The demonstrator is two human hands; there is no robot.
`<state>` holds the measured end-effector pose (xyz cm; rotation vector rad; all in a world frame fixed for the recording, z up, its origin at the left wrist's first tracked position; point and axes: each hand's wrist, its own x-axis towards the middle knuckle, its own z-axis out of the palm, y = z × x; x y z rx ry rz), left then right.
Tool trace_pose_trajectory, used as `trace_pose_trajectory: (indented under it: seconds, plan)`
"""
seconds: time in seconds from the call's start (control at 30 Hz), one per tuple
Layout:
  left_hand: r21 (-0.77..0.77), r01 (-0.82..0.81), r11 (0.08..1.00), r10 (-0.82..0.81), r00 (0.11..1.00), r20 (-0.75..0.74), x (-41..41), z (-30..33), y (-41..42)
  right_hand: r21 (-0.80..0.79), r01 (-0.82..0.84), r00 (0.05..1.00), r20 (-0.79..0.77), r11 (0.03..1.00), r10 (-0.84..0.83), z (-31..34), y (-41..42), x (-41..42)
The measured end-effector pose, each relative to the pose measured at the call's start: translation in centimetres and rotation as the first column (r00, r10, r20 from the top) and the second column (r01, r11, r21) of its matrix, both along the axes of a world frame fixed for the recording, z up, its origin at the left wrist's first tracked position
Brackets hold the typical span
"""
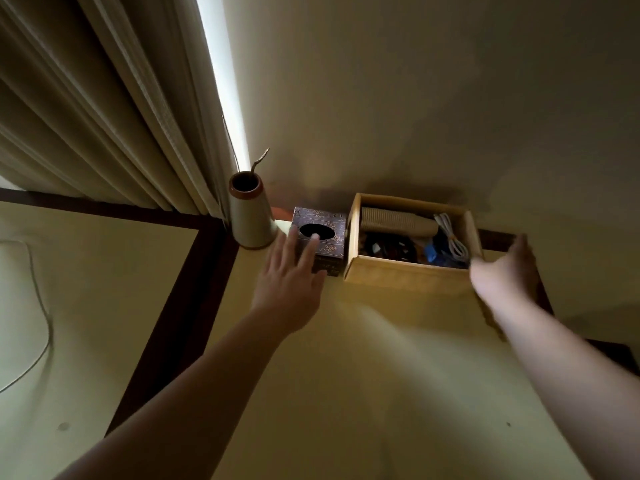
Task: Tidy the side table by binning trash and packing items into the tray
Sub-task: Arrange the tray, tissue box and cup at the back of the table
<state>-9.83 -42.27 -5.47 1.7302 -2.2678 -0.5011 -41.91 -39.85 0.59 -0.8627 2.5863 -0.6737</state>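
A light wooden tray stands at the back of the pale side table, against the wall. Inside it lie a ribbed wooden roller, a coiled white cable, something blue and dark items. My right hand, blurred, is at the tray's right front corner with fingers spread; whether it touches the tray is unclear. My left hand is open, its fingertips resting on top of a dark patterned tissue box left of the tray.
A cream cone-shaped vase with a dark rim stands left of the tissue box, in the corner. Pleated curtains hang at the left. A dark wooden frame borders the table's left side, with a cream surface beyond it.
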Motion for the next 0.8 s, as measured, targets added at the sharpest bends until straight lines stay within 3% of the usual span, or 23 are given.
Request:
trace_pose_trajectory:
  seconds: [0.1,0.23,0.4,0.8]
  plan:
    - [0.093,0.118,0.989,-0.132,0.978,0.160,-0.4,-0.9,-0.9,0.213,-0.097,0.980,0.191,0.972,0.056,-0.1,-0.7,-2.3]
    - [0.130,0.091,0.987,-0.116,0.973,0.199,0.2,-0.7,-1.4,0.131,-0.191,0.964,0.215,0.973,0.160,-0.4,-0.9,-0.7]
    - [0.121,0.056,0.991,-0.083,0.969,0.231,1.2,-0.5,-1.5,0.064,-0.187,0.957,0.239,0.980,0.167,-1.1,-1.0,-0.2]
    - [0.233,0.006,0.973,-0.067,0.965,0.255,1.3,1.2,-3.0,0.034,-0.234,0.933,0.288,0.972,0.215,-1.9,-1.7,0.8]
